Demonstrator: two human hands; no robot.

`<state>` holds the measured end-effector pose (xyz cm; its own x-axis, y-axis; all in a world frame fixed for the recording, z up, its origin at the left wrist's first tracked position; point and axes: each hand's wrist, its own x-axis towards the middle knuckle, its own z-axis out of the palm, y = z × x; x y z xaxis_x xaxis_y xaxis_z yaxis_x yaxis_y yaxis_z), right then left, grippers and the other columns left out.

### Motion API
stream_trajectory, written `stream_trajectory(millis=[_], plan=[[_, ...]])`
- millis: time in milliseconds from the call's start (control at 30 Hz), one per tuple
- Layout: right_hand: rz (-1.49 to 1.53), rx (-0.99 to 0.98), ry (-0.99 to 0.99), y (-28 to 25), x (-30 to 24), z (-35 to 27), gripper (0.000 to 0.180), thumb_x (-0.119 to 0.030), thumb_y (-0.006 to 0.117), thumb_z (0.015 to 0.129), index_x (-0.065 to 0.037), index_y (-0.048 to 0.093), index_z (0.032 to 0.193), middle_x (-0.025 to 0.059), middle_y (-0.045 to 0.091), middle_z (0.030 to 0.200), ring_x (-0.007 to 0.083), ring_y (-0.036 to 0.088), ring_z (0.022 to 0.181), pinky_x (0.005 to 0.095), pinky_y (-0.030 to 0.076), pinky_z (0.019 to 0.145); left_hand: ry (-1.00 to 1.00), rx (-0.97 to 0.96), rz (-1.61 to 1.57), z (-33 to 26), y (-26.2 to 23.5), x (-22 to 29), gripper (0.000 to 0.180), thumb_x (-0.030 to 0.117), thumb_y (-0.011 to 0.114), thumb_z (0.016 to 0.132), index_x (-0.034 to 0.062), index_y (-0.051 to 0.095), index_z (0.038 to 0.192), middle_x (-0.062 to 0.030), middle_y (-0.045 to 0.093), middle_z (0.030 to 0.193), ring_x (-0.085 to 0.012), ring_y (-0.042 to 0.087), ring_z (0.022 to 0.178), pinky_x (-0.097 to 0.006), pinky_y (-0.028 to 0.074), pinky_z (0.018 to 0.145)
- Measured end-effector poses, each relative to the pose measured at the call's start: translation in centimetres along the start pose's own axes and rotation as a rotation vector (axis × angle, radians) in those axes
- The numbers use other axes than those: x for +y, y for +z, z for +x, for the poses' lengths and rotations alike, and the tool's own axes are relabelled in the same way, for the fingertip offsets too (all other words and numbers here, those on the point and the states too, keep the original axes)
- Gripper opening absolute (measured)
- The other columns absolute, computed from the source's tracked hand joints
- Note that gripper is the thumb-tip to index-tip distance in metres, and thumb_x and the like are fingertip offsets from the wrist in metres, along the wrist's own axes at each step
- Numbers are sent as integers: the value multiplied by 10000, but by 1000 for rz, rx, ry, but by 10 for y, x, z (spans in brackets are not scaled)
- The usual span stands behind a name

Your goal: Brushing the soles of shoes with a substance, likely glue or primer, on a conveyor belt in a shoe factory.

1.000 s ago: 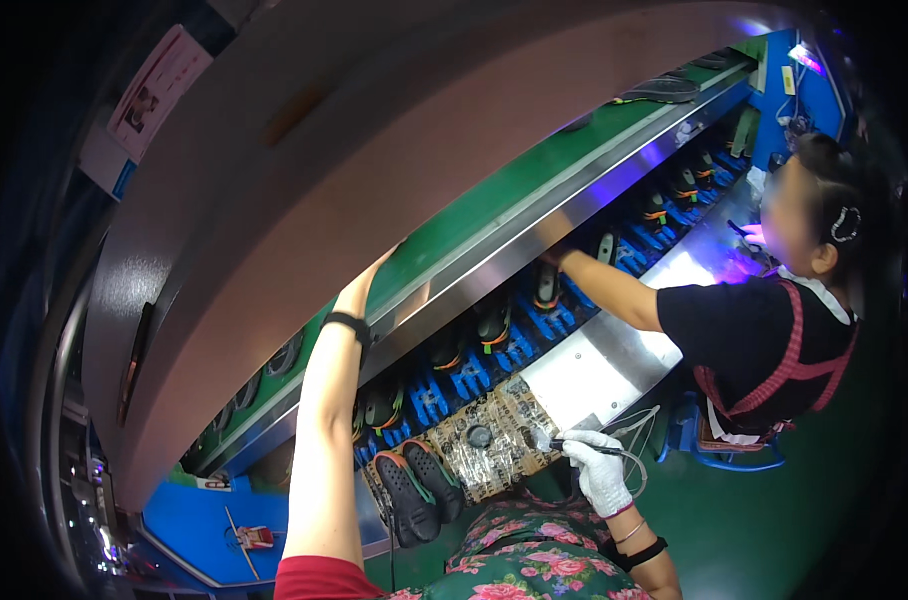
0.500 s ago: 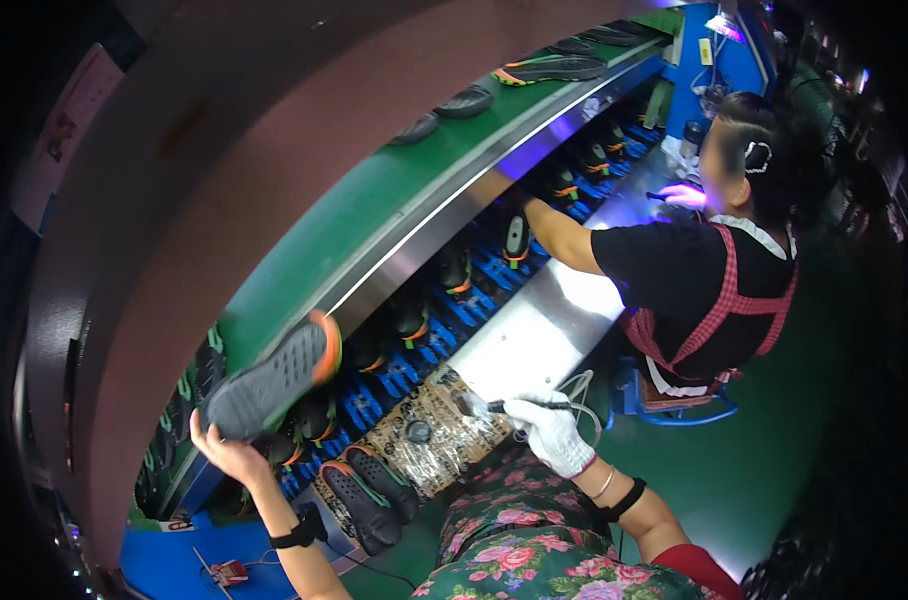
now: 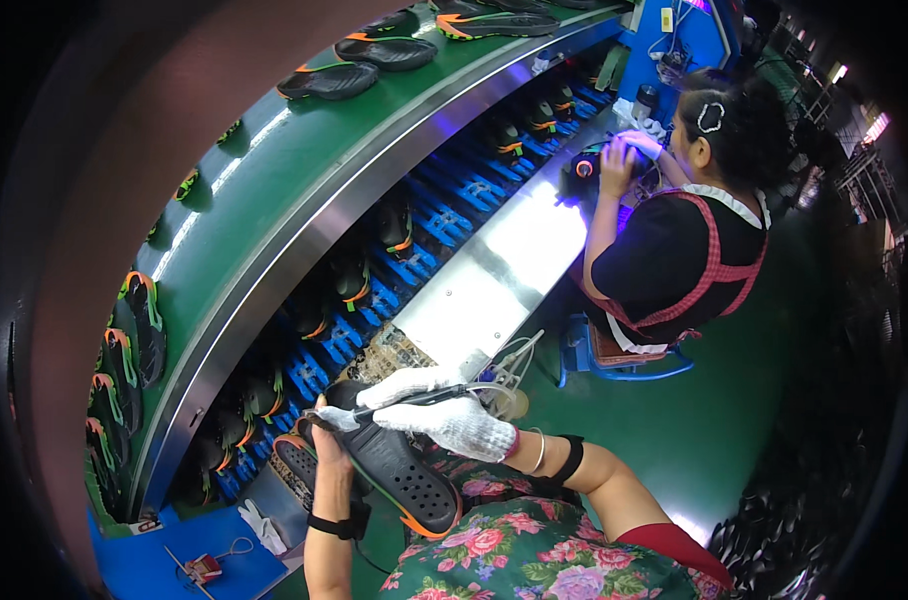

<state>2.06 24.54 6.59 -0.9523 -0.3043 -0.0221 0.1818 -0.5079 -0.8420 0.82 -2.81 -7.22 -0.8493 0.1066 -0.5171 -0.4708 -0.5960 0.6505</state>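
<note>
While the person is sitting at the line, both hands are meeting over one shoe sole.

Left hand [image 3: 329,440]: bare, wearing a dark wrist strap, gripping the black shoe sole [image 3: 394,470] at its upper end; fingers are clamped on the sole's edge.

Right hand [image 3: 444,415]: wearing a white knit glove, holding a thin dark tool [image 3: 414,398] like a pen; fingers are closed around it, tip lying on the sole near the left hand.

Shoe sole: black with an orange rim and rows of holes, tilting across the floral lap [image 3: 534,555], just below the steel desk [image 3: 484,290].

Conveyor belt [image 3: 274,190]: green, carrying further soles, beyond the desk.

Co-worker [image 3: 684,240]: sitting to the right, wearing a dark top and red checked apron, both hands working on a dark item under violet light.
</note>
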Motion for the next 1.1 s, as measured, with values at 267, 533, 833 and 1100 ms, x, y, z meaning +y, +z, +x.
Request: stream_trajectory(millis=[267, 533, 833, 1100], plan=[[-192, 58, -173, -10, 3, -23, 255, -57, 759, 914, -22, 749, 1167, 58, 767, 1074, 113, 715, 896, 264, 589, 816, -429, -425, -250, -90, 69, -70, 1153, 952, 231, 850, 22, 469, 1490, -281, 637, 1291, -426, 655, 1148, -550, 495, 1047], [-240, 46, -277, 5, -6, -57, 230, 5, 733, 913, 11, 744, 1142, 66, 745, 906, 93, 672, 662, 239, 562, 594, -293, -236, -569, -111, 115, -39, 1146, 996, 302, 779, 24, 596, 1309, -221, 694, 1066, -401, 661, 908, -520, 540, 871], [-819, 59, -748, 35, -24, -58, 219, 15, 802, 818, 10, 781, 1036, 126, 781, 938, 147, 725, 779, 286, 582, 716, 55, -323, -538, -120, 110, -37, 839, 774, 277, 1001, 154, 456, 1537, -96, 572, 1463, -298, 599, 1267, -464, 502, 1079], [-1049, 76, -926, 44, -32, -47, 238, -17, 823, 770, -53, 798, 1005, 111, 786, 984, 249, 742, 853, 352, 585, 787, 226, -111, -110, -145, 133, -51, 957, 846, 218, 958, 111, 467, 1518, -57, 587, 1425, -230, 579, 1264, -396, 464, 1096]])
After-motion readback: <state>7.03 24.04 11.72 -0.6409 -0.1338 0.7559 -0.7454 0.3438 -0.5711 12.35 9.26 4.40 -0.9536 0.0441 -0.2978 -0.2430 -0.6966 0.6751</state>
